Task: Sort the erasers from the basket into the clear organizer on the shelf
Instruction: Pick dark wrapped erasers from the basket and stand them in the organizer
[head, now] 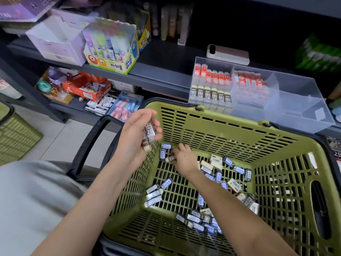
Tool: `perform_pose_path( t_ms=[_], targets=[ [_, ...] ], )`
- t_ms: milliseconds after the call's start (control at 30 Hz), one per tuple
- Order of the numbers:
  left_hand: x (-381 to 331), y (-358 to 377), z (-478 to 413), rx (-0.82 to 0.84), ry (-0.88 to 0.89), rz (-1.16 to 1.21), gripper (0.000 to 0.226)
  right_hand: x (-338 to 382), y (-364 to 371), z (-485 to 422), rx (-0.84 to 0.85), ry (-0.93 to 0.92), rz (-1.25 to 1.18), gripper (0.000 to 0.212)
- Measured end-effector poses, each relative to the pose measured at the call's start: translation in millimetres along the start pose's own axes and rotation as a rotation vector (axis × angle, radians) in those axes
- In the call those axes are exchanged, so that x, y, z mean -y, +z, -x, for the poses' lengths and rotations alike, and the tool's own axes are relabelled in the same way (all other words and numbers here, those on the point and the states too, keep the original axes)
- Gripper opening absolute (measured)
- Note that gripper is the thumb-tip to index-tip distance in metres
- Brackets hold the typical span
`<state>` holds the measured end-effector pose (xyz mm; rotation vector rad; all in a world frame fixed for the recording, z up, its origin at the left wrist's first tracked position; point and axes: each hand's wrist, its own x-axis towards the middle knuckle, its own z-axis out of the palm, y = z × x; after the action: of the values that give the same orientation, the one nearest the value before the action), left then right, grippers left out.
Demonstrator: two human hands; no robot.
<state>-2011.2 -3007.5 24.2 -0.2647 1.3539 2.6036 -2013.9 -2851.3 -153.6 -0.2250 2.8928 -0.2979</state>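
Observation:
A green slotted basket [230,130] sits below the shelf, with several small wrapped erasers [217,174] scattered over its floor. My left hand [136,137] hovers over the basket's left rim and grips a few brown 2B erasers [148,136]. My right hand [181,159] is down inside the basket at its far left corner, pinching one brown eraser [170,158]. The clear organizer [295,100] stands on the shelf behind the basket. Its left compartments hold rows of orange-red and brown 2B erasers [211,85]; its right compartments look bare.
A phone [227,54] lies on the shelf behind the organizer. A glue-stick display box [110,50] and a white carton [55,41] stand to the left. The lower shelf holds boxes of erasers [123,106]. Another green basket [16,137] stands on the floor at far left.

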Motion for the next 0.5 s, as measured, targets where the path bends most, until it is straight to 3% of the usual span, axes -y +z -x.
perform_pose_path(
  t_ms=[100, 267, 300, 400, 500],
  targets=[
    [6.4, 0.0, -0.1, -0.050, 0.040, -0.178, 0.023, 1.4, -11.5, 5.8, -0.008, -0.001, -0.161, 0.035],
    [19.6, 6.0, 4.1, -0.151, 0.221, -0.682, 0.008, 13.6, -71.9, 44.1, 0.106, 0.094, -1.381, 0.016],
    [20.8, 8.4, 6.2, -0.131, 0.207, -0.762, 0.008, 16.8, -82.0, 52.4, 0.128, 0.078, -1.507, 0.016],
    [26.2, 9.7, 11.7, -0.019, 0.058, -0.913, 0.038, 29.4, -104.3, 69.7, 0.128, -0.015, -1.665, 0.016],
    [31.8, 10.0, 16.2, -0.006, 0.134, -0.964, 0.024, 33.5, -106.0, 79.1, 0.196, -0.070, -1.898, 0.029]
  ],
)
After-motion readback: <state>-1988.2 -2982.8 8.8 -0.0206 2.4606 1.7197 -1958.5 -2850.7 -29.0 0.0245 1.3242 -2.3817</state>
